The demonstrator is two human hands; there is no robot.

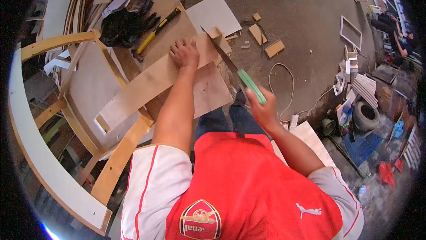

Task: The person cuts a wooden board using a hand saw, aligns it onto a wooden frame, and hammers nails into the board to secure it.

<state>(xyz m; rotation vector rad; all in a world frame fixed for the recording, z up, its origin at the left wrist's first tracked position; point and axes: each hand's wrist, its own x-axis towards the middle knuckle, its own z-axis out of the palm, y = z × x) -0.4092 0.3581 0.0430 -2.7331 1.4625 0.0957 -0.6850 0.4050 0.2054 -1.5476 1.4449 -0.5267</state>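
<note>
My left hand point(184, 54) lies with its fingers spread on top of a long wooden board point(151, 81), pressing near its far right end. In my right hand point(262, 109) is the green handle of a handsaw point(252, 85). The dark saw blade point(225, 56) runs up and to the left, meeting the board at its right end. A small wood piece point(215, 32) sits beside the blade's tip. Beneath the board is a plywood sheet point(212, 90). A yellow and black hammer point(156, 31) rests on the plywood beyond my left hand, next to a black plastic bag point(122, 27).
A curved wooden frame point(117, 162) stands at the left. Wood offcuts point(274, 49) and a white panel point(214, 14) lie on the floor ahead. A cord point(293, 80) loops to the right. Farther right are a tire point(366, 116) and a seated person point(401, 40).
</note>
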